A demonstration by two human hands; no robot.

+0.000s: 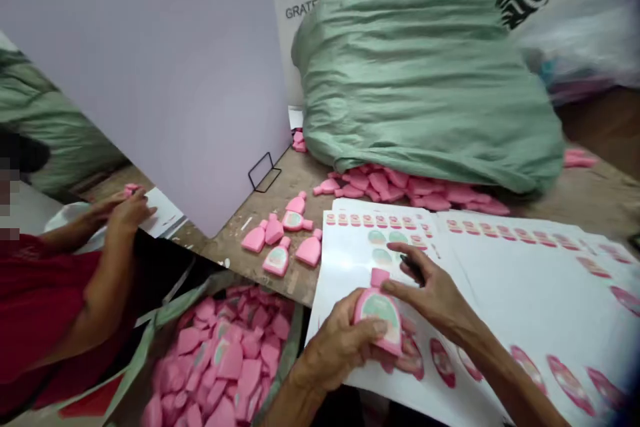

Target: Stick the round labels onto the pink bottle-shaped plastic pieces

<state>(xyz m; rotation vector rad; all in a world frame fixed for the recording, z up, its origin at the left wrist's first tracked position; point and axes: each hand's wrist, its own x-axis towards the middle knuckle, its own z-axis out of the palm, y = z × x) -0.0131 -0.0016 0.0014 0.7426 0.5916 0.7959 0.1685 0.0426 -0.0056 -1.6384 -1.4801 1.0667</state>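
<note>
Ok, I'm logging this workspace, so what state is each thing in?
Held bottle: upright, labelled.
Left hand: closed around bottle.
Right hand: thumb and index finger apart.
Loose bottles: lying down, some labelled.
Lower sack: open, heaped with bottles.
Green sack: bulging.
Sticker sheets: flat, partly bare.
Wire stand: upright.
Pale panel: upright.

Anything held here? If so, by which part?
Left hand holds a pink bottle by its lower body, thumb on the label. Right hand holds a small dark item in its fingers; which part can't be told.
</note>
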